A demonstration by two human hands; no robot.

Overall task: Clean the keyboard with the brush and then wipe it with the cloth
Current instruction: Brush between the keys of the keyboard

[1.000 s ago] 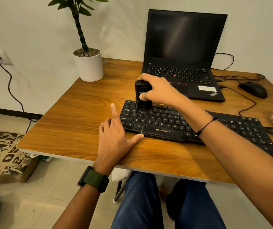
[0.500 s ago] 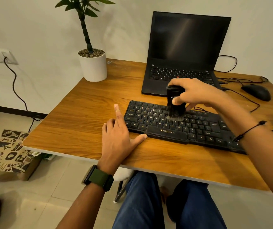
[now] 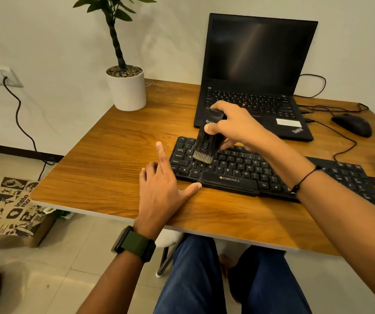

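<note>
The right hand [image 3: 234, 128] has a closed grip on the black brush [image 3: 205, 141], tilted with its pale bristles on the left-hand keys of the keyboard [image 3: 238, 168]. The left hand [image 3: 162, 191] lies flat on the desk [image 3: 105, 168], holding nothing, thumb touching the keyboard's front edge, forefinger beside its left end.
</note>
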